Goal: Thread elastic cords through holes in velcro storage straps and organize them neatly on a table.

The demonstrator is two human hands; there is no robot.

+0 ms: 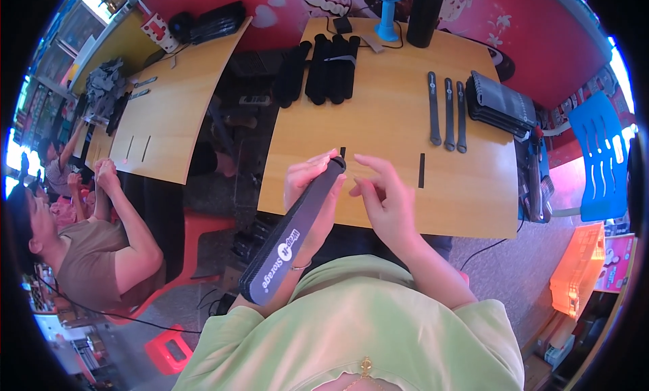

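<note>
My left hand (307,188) grips a thick stack of dark grey straps (270,256) with white printing, held in front of my chest. The stack tilts, its narrow rounded end at my fingertips and its wide end toward my left forearm. Beside that narrow end is my right hand (391,205), its fingers apart and nothing visible in them. Two short black strips, a left one (343,151) behind my hands and a right one (422,170), lie on the wooden table (385,130). Three single grey straps (449,113) lie side by side farther right.
A dark stack of straps (500,105) sits at the table's right edge. Black bundles (331,70), a blue fan (387,19) and a dark bottle (426,15) stand at the back. At left, a co-worker (108,249) sits by another table (176,93). An orange crate (577,269) is right.
</note>
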